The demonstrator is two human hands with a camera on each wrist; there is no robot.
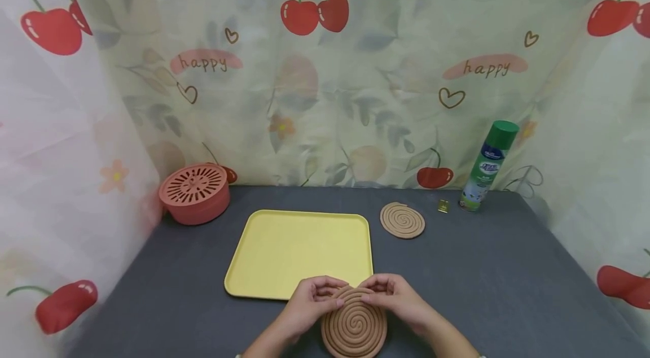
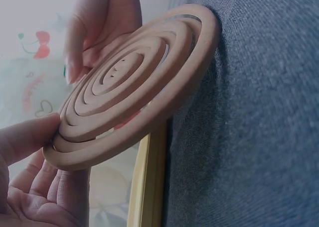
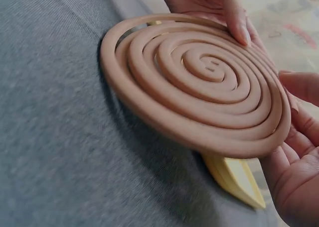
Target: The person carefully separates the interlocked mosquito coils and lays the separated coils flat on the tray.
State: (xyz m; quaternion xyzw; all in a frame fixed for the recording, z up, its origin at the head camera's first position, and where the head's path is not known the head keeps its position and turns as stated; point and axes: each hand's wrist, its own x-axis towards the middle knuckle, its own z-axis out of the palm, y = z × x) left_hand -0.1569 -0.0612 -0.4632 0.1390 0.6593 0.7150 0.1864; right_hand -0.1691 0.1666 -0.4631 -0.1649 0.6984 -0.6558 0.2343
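Both hands hold a brown mosquito coil (image 1: 355,324) tilted up near the table's front edge. The left hand (image 1: 311,302) pinches the upper left of its rim, thumb on the face and fingers behind. Opposite it, at the upper right, the right hand (image 1: 398,298) grips the rim the same way. In the left wrist view the coil's (image 2: 134,97) turns stand slightly apart, and its lower edge is right at the dark cloth. The right wrist view shows the coil's (image 3: 199,82) spiral whole, with small slots at its centre.
A yellow tray (image 1: 304,250) lies just beyond the hands. Behind its right side lies a second mosquito coil (image 1: 403,221), near a small gold metal piece (image 1: 443,206) and a green spray can (image 1: 487,169). At back left stands a round red box (image 1: 195,194) with a slotted lid.
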